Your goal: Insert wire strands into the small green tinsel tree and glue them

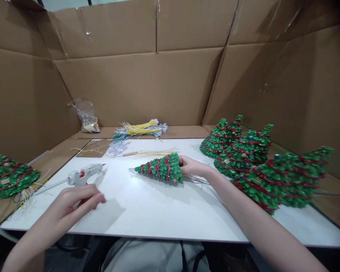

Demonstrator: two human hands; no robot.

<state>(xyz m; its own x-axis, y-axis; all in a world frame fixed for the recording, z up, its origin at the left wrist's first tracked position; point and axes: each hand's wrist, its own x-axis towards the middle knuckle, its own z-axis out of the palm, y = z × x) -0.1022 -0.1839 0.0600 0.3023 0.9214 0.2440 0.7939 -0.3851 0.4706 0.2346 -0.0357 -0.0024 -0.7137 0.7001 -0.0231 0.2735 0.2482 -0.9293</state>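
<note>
My right hand [192, 166] holds a small green Christmas tree [161, 169] by its base, the tree lying on its side on the white table [158, 211] with its tip pointing left. My left hand [73, 202] hovers low over the table at the left front, fingers curled and close together, just in front of a white glue gun [83, 174] that lies on the table. The hand touches the gun's handle area, but a grip is not clear.
Several finished green trees [243, 155] with red garlands lie piled at the right. Another tree [8, 175] lies at the left edge. Bundles of yellow and silver wires [140, 129] and a plastic bag [86, 117] sit at the back. Cardboard walls [136, 83] surround the table.
</note>
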